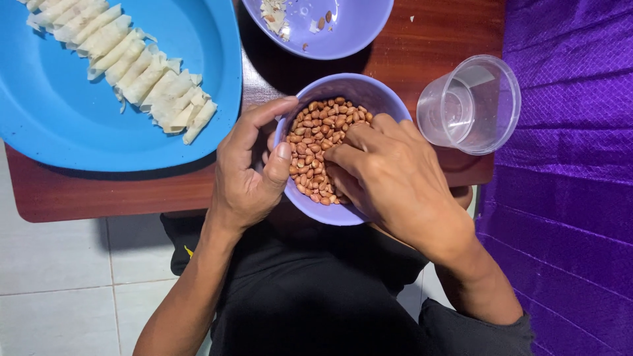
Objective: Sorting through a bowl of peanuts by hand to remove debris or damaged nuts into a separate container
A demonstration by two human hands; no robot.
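Two bowls, a tray and a cup are sitting on a reddish-brown wooden table [105, 194]. A big blue tray [59, 118] is lying at the far left, carrying a diagonal row of pale rolled wrappers [132, 66]. A lavender bowl [379, 99] of red-skinned peanuts [315, 142] is resting at the near table edge, over the person's lap. The left hand [247, 171] is gripping the bowl's left rim, thumb hooking inside. The right hand [389, 175] is reaching into the peanuts, fingertips pinching together among them; what they are holding cannot be told. A second lavender bowl [349, 29] with scraps is sitting beyond. A clear plastic cup [471, 105] is lying tipped just right.
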